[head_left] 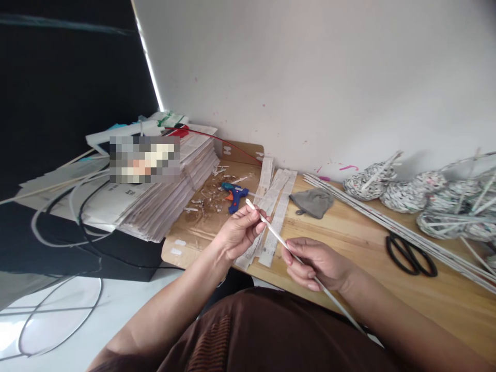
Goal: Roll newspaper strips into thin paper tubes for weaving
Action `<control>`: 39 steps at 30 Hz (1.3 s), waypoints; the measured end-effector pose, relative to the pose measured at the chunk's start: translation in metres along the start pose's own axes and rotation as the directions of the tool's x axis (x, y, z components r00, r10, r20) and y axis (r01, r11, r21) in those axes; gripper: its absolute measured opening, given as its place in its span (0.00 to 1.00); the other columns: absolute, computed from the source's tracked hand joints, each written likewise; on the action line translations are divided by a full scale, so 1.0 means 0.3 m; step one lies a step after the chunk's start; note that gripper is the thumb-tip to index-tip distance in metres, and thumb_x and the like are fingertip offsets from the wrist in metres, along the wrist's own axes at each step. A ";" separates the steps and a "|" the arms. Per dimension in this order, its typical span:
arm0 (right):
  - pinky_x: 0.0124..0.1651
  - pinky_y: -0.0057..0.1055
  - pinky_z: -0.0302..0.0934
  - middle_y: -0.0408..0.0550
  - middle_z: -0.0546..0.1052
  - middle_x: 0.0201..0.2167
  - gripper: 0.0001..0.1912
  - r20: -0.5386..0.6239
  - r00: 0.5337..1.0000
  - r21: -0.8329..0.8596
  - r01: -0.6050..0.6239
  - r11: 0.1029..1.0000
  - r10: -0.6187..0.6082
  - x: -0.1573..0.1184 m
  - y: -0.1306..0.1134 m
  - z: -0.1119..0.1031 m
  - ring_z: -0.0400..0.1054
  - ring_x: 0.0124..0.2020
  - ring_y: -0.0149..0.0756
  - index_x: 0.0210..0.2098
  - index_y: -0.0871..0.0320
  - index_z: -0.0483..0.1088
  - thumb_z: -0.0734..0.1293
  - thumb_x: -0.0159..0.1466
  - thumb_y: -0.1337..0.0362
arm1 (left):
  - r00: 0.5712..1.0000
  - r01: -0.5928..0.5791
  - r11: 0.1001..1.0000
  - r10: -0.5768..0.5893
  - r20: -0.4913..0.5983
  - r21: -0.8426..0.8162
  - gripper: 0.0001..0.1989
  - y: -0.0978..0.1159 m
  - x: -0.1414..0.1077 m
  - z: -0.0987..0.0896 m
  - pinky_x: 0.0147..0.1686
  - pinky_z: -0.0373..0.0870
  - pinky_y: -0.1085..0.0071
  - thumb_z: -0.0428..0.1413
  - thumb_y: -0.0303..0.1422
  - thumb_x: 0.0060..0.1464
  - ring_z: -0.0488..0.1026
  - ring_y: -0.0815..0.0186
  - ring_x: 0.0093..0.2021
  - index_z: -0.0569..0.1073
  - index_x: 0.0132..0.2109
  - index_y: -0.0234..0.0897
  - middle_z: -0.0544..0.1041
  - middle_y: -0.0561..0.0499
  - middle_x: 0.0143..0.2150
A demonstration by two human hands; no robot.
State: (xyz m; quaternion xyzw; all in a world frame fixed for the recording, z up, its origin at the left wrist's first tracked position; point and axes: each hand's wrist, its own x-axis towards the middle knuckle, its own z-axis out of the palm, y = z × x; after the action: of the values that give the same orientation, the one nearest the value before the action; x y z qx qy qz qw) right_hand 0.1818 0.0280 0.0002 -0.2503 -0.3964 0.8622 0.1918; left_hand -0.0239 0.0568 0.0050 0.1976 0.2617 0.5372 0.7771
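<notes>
Print: small type on the strips (pixel 268 248) at twelve o'clock and the stack (pixel 166 206) at ten, too small to read.
Around: glue gun (pixel 235 197) at eleven, cloth (pixel 313 201) at one, scissors (pixel 411 256) at three.
Rod (pixel 277 235): white, slim, centre, slanting toward five.
Left hand (pixel 243 230): fingertips pinched shut near its upper end.
Right hand (pixel 315 262): fingers curled, closed on it lower down.

Blue glue gun (pixel 235 199), orange trigger (pixel 230 196); brown shirt (pixel 271 330).

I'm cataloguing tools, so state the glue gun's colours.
Glue gun: blue, with an orange trigger, best seen in the head view.
</notes>
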 end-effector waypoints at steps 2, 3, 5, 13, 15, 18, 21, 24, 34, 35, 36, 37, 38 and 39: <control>0.14 0.20 0.51 0.35 0.62 0.14 0.18 -0.095 0.994 -0.148 0.042 0.988 -0.056 -0.010 0.002 0.004 0.58 0.12 0.25 0.36 0.60 0.68 0.63 0.66 0.50 | 1.000 -0.017 1.000 0.017 -0.018 0.008 0.08 -0.002 0.007 0.002 0.28 0.75 0.84 0.66 0.23 0.46 0.77 0.72 0.30 0.73 0.29 0.30 0.76 0.51 0.29; 0.15 0.20 0.53 0.36 0.65 0.16 0.18 -0.154 0.984 -0.238 0.055 0.970 -0.094 -0.017 0.005 0.006 0.60 0.13 0.25 0.37 0.60 0.68 0.63 0.65 0.50 | 0.999 -0.025 1.000 0.025 -0.029 0.013 0.08 -0.002 0.011 0.001 0.29 0.75 0.84 0.66 0.23 0.45 0.76 0.73 0.29 0.73 0.30 0.30 0.76 0.51 0.29; 0.18 0.20 0.55 0.37 0.67 0.17 0.18 -0.235 0.961 -0.367 0.050 0.929 -0.144 -0.033 0.012 0.008 0.62 0.15 0.24 0.38 0.61 0.69 0.64 0.65 0.50 | 0.998 -0.039 0.999 0.040 -0.044 0.025 0.08 -0.003 0.018 -0.002 0.29 0.76 0.83 0.67 0.24 0.45 0.75 0.74 0.27 0.73 0.30 0.30 0.75 0.52 0.28; 0.15 0.22 0.50 0.36 0.61 0.13 0.20 -0.186 0.980 -0.143 0.044 0.989 -0.070 -0.050 0.036 -0.016 0.55 0.11 0.24 0.35 0.62 0.70 0.61 0.67 0.50 | 0.999 0.033 0.991 -0.037 0.036 0.128 0.17 -0.079 0.001 0.019 0.29 0.75 0.80 0.68 0.29 0.43 0.75 0.73 0.30 0.77 0.43 0.33 0.76 0.52 0.32; 0.16 0.22 0.50 0.36 0.61 0.13 0.22 -0.211 0.973 -0.212 0.044 0.976 -0.089 -0.044 0.035 -0.016 0.56 0.12 0.24 0.35 0.62 0.70 0.59 0.67 0.48 | 0.991 0.065 0.971 -0.089 0.096 0.228 0.16 -0.109 -0.008 0.033 0.29 0.75 0.78 0.66 0.33 0.48 0.76 0.69 0.34 0.77 0.44 0.31 0.77 0.47 0.36; 0.19 0.24 0.54 0.38 0.65 0.18 0.23 -0.289 0.945 -0.434 0.016 0.901 -0.156 -0.055 0.030 -0.007 0.60 0.15 0.25 0.38 0.60 0.69 0.58 0.67 0.46 | 0.995 -0.003 0.952 -0.029 0.100 0.305 0.13 -0.115 -0.002 0.040 0.31 0.74 0.75 0.61 0.38 0.53 0.76 0.68 0.34 0.75 0.39 0.31 0.77 0.46 0.36; 0.24 0.25 0.55 0.39 0.67 0.22 0.19 -0.399 0.858 -0.722 -0.076 0.688 -0.324 -0.100 0.028 -0.004 0.62 0.20 0.27 0.36 0.57 0.67 0.58 0.68 0.48 | 0.993 -0.108 0.959 0.114 -0.010 0.264 0.13 -0.075 0.028 0.032 0.35 0.73 0.74 0.61 0.40 0.53 0.76 0.68 0.35 0.73 0.37 0.35 0.76 0.51 0.33; 0.27 0.26 0.52 0.39 0.67 0.21 0.17 -0.403 0.768 -0.885 -0.190 0.424 -0.497 -0.145 0.044 -0.014 0.61 0.22 0.28 0.31 0.56 0.65 0.57 0.69 0.52 | 0.974 -0.179 0.958 0.204 -0.095 0.223 0.13 -0.055 0.053 0.030 0.34 0.71 0.76 0.61 0.42 0.53 0.76 0.69 0.35 0.72 0.38 0.36 0.76 0.53 0.32; 0.32 0.28 0.54 0.46 0.77 0.31 0.08 -0.293 0.699 -0.933 -0.358 0.035 -0.652 -0.192 0.060 -0.021 0.70 0.29 0.35 0.39 0.57 0.69 0.61 0.68 0.60 | 1.000 -0.024 0.972 0.024 0.002 0.234 0.10 -0.172 0.037 0.096 0.32 0.73 0.79 0.62 0.35 0.52 0.76 0.69 0.36 0.73 0.32 0.32 0.75 0.50 0.31; 0.31 0.28 0.54 0.45 0.77 0.30 0.08 -0.314 0.699 -0.929 -0.367 0.054 -0.643 -0.215 0.055 -0.022 0.70 0.28 0.34 0.39 0.56 0.69 0.61 0.68 0.59 | 0.998 -0.061 0.976 0.067 -0.022 0.207 0.09 -0.149 0.045 0.089 0.32 0.73 0.79 0.63 0.34 0.52 0.76 0.69 0.35 0.73 0.32 0.32 0.74 0.51 0.30; 0.31 0.28 0.55 0.45 0.78 0.30 0.09 -0.329 0.693 -0.926 -0.371 0.074 -0.642 -0.241 0.052 -0.023 0.70 0.28 0.34 0.39 0.56 0.70 0.61 0.68 0.59 | 0.994 -0.090 0.978 0.101 -0.046 0.187 0.09 -0.123 0.053 0.080 0.31 0.74 0.79 0.62 0.34 0.52 0.76 0.69 0.34 0.73 0.31 0.32 0.73 0.52 0.29; 0.31 0.28 0.55 0.45 0.78 0.31 0.09 -0.339 0.682 -0.923 -0.373 0.090 -0.648 -0.267 0.051 -0.026 0.70 0.29 0.34 0.39 0.55 0.70 0.61 0.68 0.59 | 0.989 -0.118 0.977 0.132 -0.066 0.177 0.09 -0.098 0.062 0.070 0.31 0.74 0.80 0.62 0.33 0.53 0.76 0.70 0.34 0.73 0.31 0.31 0.73 0.52 0.29; 0.32 0.28 0.56 0.44 0.78 0.32 0.08 -0.344 0.671 -0.922 -0.373 0.102 -0.657 -0.291 0.052 -0.030 0.71 0.30 0.34 0.39 0.55 0.70 0.61 0.68 0.59 | 0.984 -0.138 0.975 0.155 -0.089 0.172 0.08 -0.074 0.069 0.061 0.30 0.74 0.80 0.62 0.32 0.53 0.76 0.70 0.33 0.73 0.32 0.31 0.73 0.52 0.29; 0.33 0.28 0.57 0.44 0.78 0.32 0.08 -0.344 0.654 -0.922 -0.370 0.112 -0.673 -0.311 0.054 -0.035 0.71 0.30 0.34 0.39 0.55 0.70 0.62 0.67 0.59 | 0.977 -0.156 0.973 0.177 -0.117 0.170 0.07 -0.055 0.075 0.052 0.30 0.74 0.81 0.62 0.30 0.53 0.76 0.71 0.32 0.73 0.32 0.31 0.73 0.52 0.29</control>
State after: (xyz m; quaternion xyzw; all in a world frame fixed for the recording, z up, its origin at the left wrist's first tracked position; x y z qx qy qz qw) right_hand 0.2604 -0.0251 0.0076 -0.5790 -0.7688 0.1613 0.2183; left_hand 0.0044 0.0717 0.0031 0.2449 0.3369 0.5896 0.6920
